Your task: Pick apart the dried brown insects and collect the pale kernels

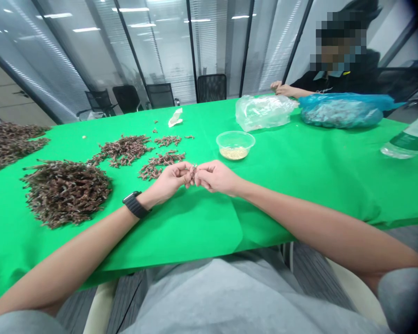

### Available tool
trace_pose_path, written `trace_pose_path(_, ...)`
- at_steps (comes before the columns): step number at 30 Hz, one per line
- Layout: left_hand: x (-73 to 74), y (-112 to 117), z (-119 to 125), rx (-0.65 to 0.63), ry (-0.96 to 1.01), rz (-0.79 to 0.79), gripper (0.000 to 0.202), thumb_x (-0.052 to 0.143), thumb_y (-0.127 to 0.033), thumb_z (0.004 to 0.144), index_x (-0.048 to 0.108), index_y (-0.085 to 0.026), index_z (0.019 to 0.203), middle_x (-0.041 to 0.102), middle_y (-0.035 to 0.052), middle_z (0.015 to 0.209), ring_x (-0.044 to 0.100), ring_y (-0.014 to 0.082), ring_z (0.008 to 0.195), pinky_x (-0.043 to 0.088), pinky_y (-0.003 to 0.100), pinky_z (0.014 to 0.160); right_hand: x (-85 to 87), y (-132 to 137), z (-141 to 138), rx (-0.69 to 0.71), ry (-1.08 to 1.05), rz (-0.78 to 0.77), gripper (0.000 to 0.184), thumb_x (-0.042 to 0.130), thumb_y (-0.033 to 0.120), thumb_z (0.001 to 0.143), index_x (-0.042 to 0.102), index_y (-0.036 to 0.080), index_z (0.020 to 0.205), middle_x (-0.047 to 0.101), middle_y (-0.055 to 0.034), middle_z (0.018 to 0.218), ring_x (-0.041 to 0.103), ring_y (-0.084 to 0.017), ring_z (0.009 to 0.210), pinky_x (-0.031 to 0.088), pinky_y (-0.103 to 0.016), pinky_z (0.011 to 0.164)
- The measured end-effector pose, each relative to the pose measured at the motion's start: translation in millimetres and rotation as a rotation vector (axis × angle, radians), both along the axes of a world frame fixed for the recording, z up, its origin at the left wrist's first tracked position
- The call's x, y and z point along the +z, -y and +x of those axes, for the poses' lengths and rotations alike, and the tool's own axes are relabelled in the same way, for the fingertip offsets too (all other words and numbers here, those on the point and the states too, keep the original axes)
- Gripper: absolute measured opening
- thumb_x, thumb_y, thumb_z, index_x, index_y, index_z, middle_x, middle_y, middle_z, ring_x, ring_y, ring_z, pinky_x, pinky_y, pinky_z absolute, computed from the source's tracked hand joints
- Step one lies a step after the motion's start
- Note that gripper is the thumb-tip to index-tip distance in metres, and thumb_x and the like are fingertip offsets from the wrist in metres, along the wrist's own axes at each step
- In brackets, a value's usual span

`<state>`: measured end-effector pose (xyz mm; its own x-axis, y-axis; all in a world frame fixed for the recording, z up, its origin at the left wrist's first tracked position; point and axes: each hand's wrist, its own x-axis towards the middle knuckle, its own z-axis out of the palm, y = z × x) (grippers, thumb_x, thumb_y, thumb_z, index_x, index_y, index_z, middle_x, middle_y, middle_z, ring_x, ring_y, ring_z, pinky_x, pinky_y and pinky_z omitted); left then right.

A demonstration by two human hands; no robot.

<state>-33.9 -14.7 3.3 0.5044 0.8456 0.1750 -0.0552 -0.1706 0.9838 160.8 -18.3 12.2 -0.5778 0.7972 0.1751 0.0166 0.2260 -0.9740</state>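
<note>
The left hand [177, 179] and right hand [218, 177] together pinch a brown piece [193, 173] above the tabletop [198, 222], the work seemingly far from done: pale bits [234, 153] only line the bowl [250, 144], while brown piles [68, 192] lie leftward.

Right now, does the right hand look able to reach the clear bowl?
Probably yes: the clear bowl stands just beyond the right hand, with only green cloth visible between. But that hand seems occupied, pinching a small brown piece with the left hand.
</note>
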Motion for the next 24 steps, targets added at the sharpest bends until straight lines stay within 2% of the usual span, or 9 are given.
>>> trace_pose_path(2,-0.3,0,1,-0.001,0.043,-0.02,0.037,0.084,-0.041,0.079,0.063,-0.013,0.091,0.067,0.0025,0.074,0.057,0.0098,0.065,0.042,0.02,0.058,-0.3,-1,1,-0.003,0.013,0.107,0.021,0.049,0.023,0.083,0.059,0.017,0.066,0.047,0.0067,0.048,0.037,-0.007,0.04,0.03,-0.021,0.042)
trace_pose_path(8,-0.6,2,4,0.019,0.127,-0.108,0.036,0.087,-0.038,0.076,0.064,-0.013,0.086,0.065,0.0015,0.073,0.053,0.0076,0.059,0.04,0.021,0.059,-1.8,-4,11,-0.246,0.247,0.811,0.027,0.05,0.027,0.094,0.065,0.016,0.075,0.059,-0.0008,0.065,0.049,-0.011,0.06,0.037,-0.026,0.063)
trace_pose_path(12,0.2,3,4,0.046,0.118,-0.106,0.037,0.087,-0.04,0.075,0.065,-0.012,0.086,0.066,0.0026,0.074,0.053,0.0084,0.059,0.039,0.022,0.059,-4.0,-9,17,-0.299,0.452,1.1,0.026,0.046,0.026,0.099,0.066,0.016,0.085,0.068,-0.0067,0.079,0.057,-0.016,0.073,0.039,-0.029,0.073)
trace_pose_path(18,1.3,4,5,0.062,0.101,-0.092,0.036,0.085,-0.041,0.076,0.064,-0.012,0.082,0.065,0.0024,0.074,0.052,0.0083,0.058,0.039,0.022,0.058,-5.4,-9,16,-0.344,0.612,1.268,0.03,0.043,0.025,0.101,0.067,0.014,0.086,0.07,-0.0095,0.079,0.06,-0.019,0.073,0.036,-0.031,0.068)
trace_pose_path(24,2.0,4,5,0.063,0.081,-0.094,0.035,0.083,-0.04,0.079,0.062,-0.012,0.081,0.065,0.0035,0.074,0.052,0.0079,0.057,0.038,0.021,0.055,-3.8,-8,16,-0.37,0.722,1.257,0.029,0.045,0.024,0.1,0.067,0.013,0.085,0.07,-0.0103,0.078,0.059,-0.019,0.072,0.033,-0.032,0.065)
